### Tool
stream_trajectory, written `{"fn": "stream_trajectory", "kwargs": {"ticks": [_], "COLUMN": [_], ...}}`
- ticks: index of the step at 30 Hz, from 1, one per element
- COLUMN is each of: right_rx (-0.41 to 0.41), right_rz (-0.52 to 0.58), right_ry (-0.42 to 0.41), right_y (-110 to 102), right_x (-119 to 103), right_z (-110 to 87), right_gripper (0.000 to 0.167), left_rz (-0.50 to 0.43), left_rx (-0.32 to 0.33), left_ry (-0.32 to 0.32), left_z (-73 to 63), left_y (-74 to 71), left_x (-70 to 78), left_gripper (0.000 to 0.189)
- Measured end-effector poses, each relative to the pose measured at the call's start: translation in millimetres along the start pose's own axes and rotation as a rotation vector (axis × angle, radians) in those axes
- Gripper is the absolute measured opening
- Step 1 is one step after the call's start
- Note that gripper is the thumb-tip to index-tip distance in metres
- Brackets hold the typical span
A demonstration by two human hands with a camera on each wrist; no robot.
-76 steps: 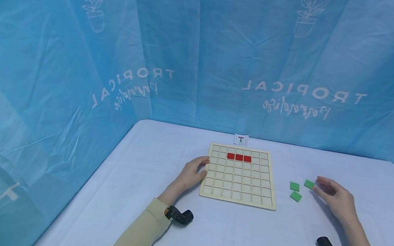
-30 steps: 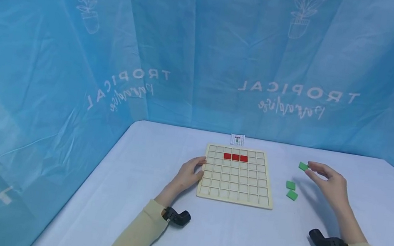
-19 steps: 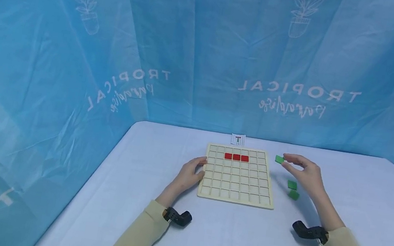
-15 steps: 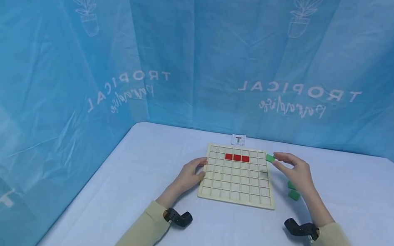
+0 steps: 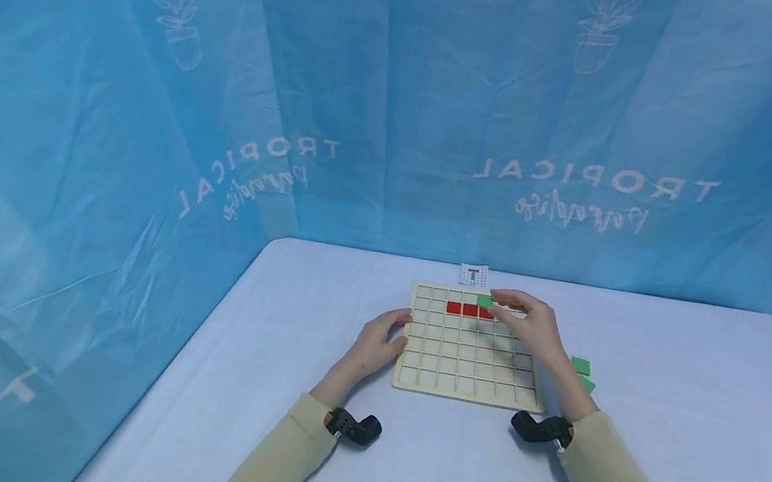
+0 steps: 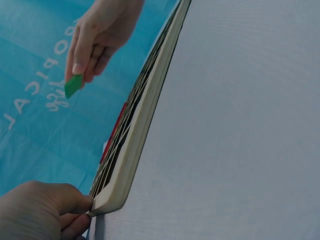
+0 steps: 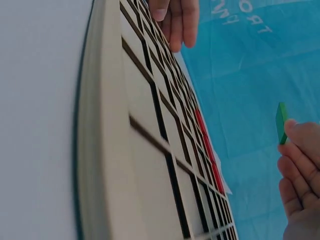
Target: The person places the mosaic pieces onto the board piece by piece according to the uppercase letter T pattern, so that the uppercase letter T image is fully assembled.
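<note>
Green tile (image 5: pixel 484 301) moved over board (image 5: pixel 449 359), right hand (image 5: pixel 531 324) pinching it, left hand (image 5: pixel 374 345) gripping edge (image 5: pixel 397 369)

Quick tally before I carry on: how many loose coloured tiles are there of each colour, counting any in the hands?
Red tiles: 3, in a row on the grid board
Green tiles: 3, with 1 held in the right hand and 2 on the table
Total: 6
</note>
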State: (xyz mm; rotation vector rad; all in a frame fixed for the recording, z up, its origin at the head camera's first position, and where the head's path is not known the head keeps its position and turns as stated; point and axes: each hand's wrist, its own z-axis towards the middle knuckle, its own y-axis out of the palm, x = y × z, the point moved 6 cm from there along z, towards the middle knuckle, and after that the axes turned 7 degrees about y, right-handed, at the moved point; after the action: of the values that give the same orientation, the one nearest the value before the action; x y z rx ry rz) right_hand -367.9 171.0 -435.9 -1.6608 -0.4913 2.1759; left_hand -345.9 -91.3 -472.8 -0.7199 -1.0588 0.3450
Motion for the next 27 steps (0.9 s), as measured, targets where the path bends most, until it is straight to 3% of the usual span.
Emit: {"fn": "stream_trajectory", "kwargs": {"ticks": [15, 27], "right_rx": [-0.041, -0.09], "right_rz": [0.01, -0.079], "right_ry": [0.071, -0.019], "right_y": [25.0, 36.6], "right_x": [15.5, 22.3], "right_z": [6.3, 4.4], "right_gripper": [0.036, 0.029], "left_rz": [0.019, 0.01], "left_rx": [-0.005, -0.003], "left_ry": [-0.011, 0.02], "left_z": [1.0, 0.5], "left_y": [1.2, 0.7], "left_x": [-2.7, -1.1], "left_gripper": [0.05, 0.05]}}
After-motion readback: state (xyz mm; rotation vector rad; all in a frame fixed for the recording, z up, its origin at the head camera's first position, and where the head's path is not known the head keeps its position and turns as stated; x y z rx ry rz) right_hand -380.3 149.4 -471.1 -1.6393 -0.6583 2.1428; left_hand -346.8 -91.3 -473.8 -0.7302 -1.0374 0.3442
